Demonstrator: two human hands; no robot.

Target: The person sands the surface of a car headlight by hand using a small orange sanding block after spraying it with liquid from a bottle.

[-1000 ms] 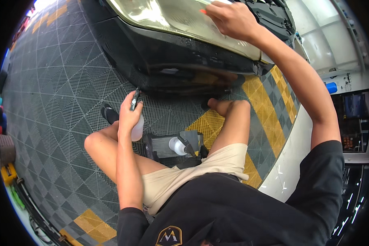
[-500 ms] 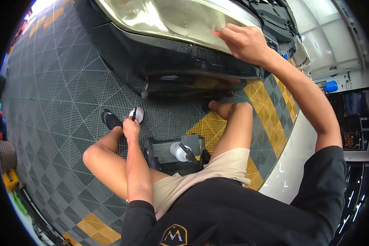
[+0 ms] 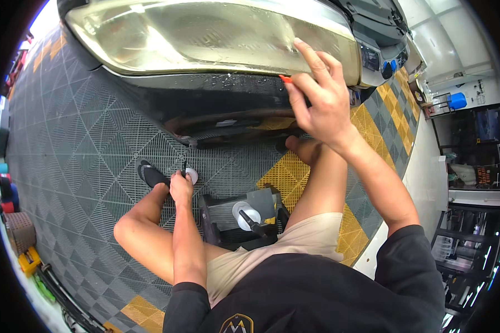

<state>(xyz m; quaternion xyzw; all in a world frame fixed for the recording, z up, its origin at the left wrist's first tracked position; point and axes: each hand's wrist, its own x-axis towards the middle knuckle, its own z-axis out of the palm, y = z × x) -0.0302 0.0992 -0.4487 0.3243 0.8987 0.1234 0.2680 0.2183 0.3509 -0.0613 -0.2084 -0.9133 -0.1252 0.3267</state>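
My right hand (image 3: 325,105) is raised at the lower edge of a yellowed, wet car headlight (image 3: 205,41). Between its thumb and fingers it pinches a small orange-red piece (image 3: 285,79); what kind cannot be made out. The index finger stretches up over the lens. Down by my left knee, my left hand (image 3: 181,187) is wrapped round the black trigger head of a white spray bottle (image 3: 192,175). Water drops lie along the black bumper (image 3: 150,100) just below the headlight.
Between my legs is a dark low stool or box (image 3: 222,219), with a second white spray bottle (image 3: 244,213) and a grey sheet (image 3: 261,198) on it. Grey and yellow grid tiles (image 3: 94,144) cover the floor. Black hoses (image 3: 55,288) run at the lower left.
My right hand has moved down from the lens to its lower edge, and the index finger has stretched out. The view has shifted, showing more of the headlight. My left hand keeps its hold.
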